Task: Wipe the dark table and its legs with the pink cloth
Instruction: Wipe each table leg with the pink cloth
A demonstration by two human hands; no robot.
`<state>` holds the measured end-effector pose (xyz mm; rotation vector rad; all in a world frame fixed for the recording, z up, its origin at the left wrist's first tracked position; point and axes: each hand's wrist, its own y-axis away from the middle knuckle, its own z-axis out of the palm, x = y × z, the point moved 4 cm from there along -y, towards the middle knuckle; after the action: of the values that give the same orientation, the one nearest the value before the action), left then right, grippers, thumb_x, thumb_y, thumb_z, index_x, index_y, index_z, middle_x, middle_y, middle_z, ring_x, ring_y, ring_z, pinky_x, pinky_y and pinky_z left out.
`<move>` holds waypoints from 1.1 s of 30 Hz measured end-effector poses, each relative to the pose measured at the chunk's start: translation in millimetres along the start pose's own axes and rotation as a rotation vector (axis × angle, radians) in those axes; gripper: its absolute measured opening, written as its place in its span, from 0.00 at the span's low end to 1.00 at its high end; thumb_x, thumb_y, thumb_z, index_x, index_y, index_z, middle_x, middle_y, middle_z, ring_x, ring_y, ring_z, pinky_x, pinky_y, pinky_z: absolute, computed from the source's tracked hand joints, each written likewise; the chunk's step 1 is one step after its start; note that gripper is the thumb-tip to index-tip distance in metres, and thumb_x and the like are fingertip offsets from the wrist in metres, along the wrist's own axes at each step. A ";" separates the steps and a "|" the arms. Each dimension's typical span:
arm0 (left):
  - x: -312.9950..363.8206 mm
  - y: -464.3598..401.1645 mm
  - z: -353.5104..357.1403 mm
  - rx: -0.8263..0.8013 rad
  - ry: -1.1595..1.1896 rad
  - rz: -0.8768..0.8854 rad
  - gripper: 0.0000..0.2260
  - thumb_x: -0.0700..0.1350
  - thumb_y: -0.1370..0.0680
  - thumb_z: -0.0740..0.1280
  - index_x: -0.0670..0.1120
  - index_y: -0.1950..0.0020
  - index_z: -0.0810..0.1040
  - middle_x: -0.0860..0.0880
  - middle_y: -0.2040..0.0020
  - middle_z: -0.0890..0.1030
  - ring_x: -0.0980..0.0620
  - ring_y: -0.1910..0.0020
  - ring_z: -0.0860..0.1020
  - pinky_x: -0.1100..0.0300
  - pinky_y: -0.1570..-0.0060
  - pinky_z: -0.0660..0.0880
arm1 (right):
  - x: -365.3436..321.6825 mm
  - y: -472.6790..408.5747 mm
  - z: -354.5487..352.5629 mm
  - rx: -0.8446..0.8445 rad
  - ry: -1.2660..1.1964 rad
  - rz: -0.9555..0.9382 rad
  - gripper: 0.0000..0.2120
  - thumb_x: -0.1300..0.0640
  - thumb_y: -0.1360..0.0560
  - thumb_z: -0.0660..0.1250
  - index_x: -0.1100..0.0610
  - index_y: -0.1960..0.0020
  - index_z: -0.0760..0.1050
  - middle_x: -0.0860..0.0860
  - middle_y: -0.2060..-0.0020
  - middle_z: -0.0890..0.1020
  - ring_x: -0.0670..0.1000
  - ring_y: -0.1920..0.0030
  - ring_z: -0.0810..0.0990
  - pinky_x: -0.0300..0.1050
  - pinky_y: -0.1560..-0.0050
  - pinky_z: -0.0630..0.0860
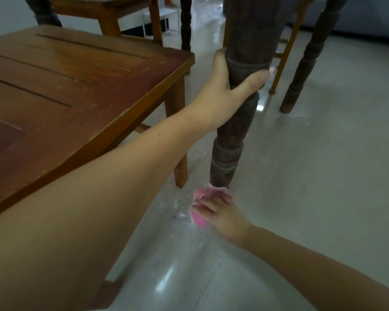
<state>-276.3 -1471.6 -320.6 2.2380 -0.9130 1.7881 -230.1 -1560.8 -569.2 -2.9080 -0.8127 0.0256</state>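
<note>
The left hand (229, 86) wraps the dark turned table leg (230, 135) partway up, thumb across the front and fingers behind, its grip clamped on the wood; this looks like a brace, steadying the person who is crouched low beside it. At the foot of that same leg the right hand (220, 209) holds the pink cloth (200, 198) bunched under its fingers, the cloth touching the leg's base where it meets the pale tiled floor (312, 176). The right grip is curled onto the cloth, pressing it against the foot of the leg, so the lowest section is probably the part being wiped.

Another dark leg (301, 70) of the same kind stands beyond the held one, well apart from it. To the left of the held leg is a reddish-brown wooden chair seat (65, 86), near but not touching it. The table's top surface is out of view, so its state cannot be judged.
</note>
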 end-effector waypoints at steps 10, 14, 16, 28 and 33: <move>-0.3 1.0 1.7 0.021 0.009 -0.024 0.27 0.49 0.23 0.64 0.49 0.29 0.54 0.62 0.49 0.69 0.69 0.54 0.70 0.82 0.62 0.68 | 80.3 -5.0 -168.8 0.894 -1.306 0.534 0.22 0.61 0.20 0.54 0.41 0.31 0.63 0.45 0.35 0.71 0.44 0.37 0.73 0.48 0.37 0.73; -2.1 -0.3 1.8 0.011 0.005 -0.025 0.26 0.49 0.23 0.64 0.49 0.30 0.54 0.63 0.49 0.68 0.69 0.54 0.70 0.81 0.61 0.68 | 55.7 -19.9 -93.5 0.828 -1.222 0.694 0.17 0.60 0.20 0.55 0.45 0.35 0.69 0.50 0.40 0.77 0.44 0.39 0.75 0.46 0.37 0.73; -3.1 -0.7 1.5 0.017 -0.004 -0.021 0.26 0.49 0.23 0.63 0.49 0.30 0.54 0.63 0.49 0.68 0.69 0.53 0.69 0.82 0.61 0.67 | 53.0 -6.2 -52.4 0.735 -1.297 0.887 0.15 0.64 0.20 0.55 0.46 0.45 0.73 0.49 0.52 0.80 0.35 0.52 0.79 0.35 0.48 0.74; -3.4 0.7 2.8 0.021 0.016 -0.006 0.25 0.48 0.23 0.63 0.47 0.30 0.54 0.62 0.49 0.68 0.68 0.53 0.70 0.79 0.57 0.70 | 52.1 -18.6 -83.0 0.854 -1.580 0.870 0.13 0.57 0.19 0.54 0.44 0.45 0.75 0.49 0.52 0.81 0.45 0.54 0.80 0.39 0.54 0.77; -4.1 0.4 3.0 0.018 0.032 -0.011 0.26 0.47 0.23 0.63 0.47 0.30 0.53 0.63 0.50 0.67 0.68 0.54 0.69 0.80 0.58 0.69 | 16.7 -15.6 -75.2 1.023 -1.079 0.775 0.28 0.68 0.21 0.53 0.40 0.29 0.60 0.47 0.30 0.68 0.46 0.31 0.68 0.42 0.33 0.69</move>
<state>-274.4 -1471.7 -325.4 2.2147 -0.8800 1.8289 -220.1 -1547.4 -492.4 -1.8260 0.3257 1.5790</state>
